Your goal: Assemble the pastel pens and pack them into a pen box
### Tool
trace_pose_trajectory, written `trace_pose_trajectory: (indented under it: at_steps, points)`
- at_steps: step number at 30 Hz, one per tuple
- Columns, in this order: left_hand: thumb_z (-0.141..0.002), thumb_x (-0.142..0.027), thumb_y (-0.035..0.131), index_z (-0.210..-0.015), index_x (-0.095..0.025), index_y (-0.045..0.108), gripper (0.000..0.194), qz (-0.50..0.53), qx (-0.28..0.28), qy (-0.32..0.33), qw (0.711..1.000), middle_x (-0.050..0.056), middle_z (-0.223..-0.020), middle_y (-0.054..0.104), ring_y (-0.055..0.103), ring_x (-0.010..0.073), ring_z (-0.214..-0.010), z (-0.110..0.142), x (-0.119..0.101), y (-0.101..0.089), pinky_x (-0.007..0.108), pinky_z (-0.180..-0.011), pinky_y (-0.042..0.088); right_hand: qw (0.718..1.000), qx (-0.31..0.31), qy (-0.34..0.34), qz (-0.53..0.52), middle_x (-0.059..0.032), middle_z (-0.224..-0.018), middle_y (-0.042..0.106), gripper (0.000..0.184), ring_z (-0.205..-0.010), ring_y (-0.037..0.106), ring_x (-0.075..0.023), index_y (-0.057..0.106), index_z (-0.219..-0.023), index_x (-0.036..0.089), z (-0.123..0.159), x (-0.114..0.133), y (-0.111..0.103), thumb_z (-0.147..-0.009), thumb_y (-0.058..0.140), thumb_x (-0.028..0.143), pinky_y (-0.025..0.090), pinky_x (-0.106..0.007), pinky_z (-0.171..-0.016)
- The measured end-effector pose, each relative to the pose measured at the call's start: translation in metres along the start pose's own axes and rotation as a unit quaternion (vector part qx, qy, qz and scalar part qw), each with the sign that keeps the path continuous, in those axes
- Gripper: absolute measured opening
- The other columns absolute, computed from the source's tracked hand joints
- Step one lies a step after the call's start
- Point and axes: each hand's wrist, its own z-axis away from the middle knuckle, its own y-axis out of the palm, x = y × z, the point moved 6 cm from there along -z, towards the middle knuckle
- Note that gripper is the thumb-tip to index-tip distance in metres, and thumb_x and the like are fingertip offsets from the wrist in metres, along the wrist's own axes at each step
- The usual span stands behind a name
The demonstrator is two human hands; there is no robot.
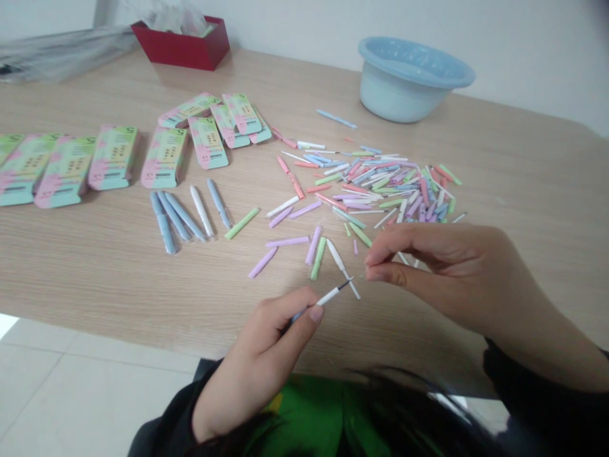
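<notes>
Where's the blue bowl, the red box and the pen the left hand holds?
Blue bowl (pixel 403 95), head view: on its outer side.
Red box (pixel 181 52), head view: on its front wall.
Held pen (pixel 328 296), head view: on its white section.

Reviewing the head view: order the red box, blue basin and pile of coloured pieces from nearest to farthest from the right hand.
1. Pile of coloured pieces: just beyond the right hand.
2. Blue basin: farther back, behind the pile.
3. Red box: at the back, well to the left.

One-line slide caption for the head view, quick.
Left hand holds a slim white stick, dark tip toward the right hand, near scattered pastel pieces.
</notes>
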Motion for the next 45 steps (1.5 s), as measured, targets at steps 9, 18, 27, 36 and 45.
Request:
trace_pose_trajectory:
  at_steps: [9, 18, 27, 36, 45]
  points:
    - [-0.106, -0.035, 0.046, -0.077, -0.019, 0.054, 0.034, -0.013, 0.003, 0.008, 1.0, -0.005, -0.072, 0.049, 0.045, 0.0106, -0.069, 0.0, 0.003, 0.0, 0.024, -0.065, 0.036, 0.999, 0.05, -0.021, 0.008, 0.0074, -0.078, 0.074, 0.006, -0.072, 0.067, -0.009, 0.074, -0.085, 0.027, -0.003, 0.0, 0.013, -0.09, 0.072, 0.024, 0.048, -0.02, -0.067]
    - [-0.105, -0.029, 0.047, -0.073, -0.019, 0.049, 0.034, 0.005, 0.003, 0.054, 0.999, -0.006, -0.067, 0.041, 0.04, 0.0101, -0.064, -0.008, 0.006, -0.001, 0.024, -0.062, 0.034, 0.973, 0.047, 0.082, -0.208, 0.0043, -0.07, 0.073, 0.009, -0.063, 0.065, -0.0094, 0.077, -0.075, 0.024, -0.005, -0.021, 0.036, -0.076, 0.085, 0.022, 0.047, -0.019, -0.056]
    - [-0.104, -0.031, 0.047, -0.077, -0.019, 0.054, 0.031, 0.012, -0.018, 0.069, 0.997, -0.004, -0.07, 0.044, 0.042, 0.0117, -0.067, -0.015, 0.016, -0.006, 0.026, -0.063, 0.033, 0.898, 0.029, 0.115, -0.424, 0.0037, -0.073, 0.069, 0.032, -0.064, 0.062, -0.0096, 0.076, -0.094, 0.023, -0.011, -0.035, 0.063, -0.066, 0.091, 0.018, 0.049, -0.021, -0.057]
    - [-0.102, -0.045, 0.051, -0.07, -0.019, 0.049, 0.041, 0.093, -0.139, 0.016, 0.986, -0.004, -0.066, 0.035, 0.031, 0.013, -0.06, -0.008, 0.042, -0.051, 0.029, -0.055, 0.025, 0.989, -0.034, 0.143, 0.028, -0.0038, -0.08, 0.073, 0.018, -0.07, 0.065, -0.0176, 0.073, -0.093, 0.017, -0.021, -0.109, 0.008, -0.09, 0.063, 0.032, 0.048, -0.031, -0.066]
    - [-0.101, -0.046, 0.055, -0.068, -0.018, 0.047, 0.044, 0.169, -0.093, -0.032, 0.981, -0.004, -0.066, 0.035, 0.029, 0.0122, -0.06, -0.019, 0.049, -0.027, 0.029, -0.055, 0.024, 0.968, 0.06, 0.119, 0.21, -0.0085, -0.09, 0.076, 0.022, -0.074, 0.066, -0.0192, 0.074, -0.094, 0.016, -0.053, -0.145, 0.014, -0.089, 0.055, 0.026, 0.046, -0.031, -0.07]
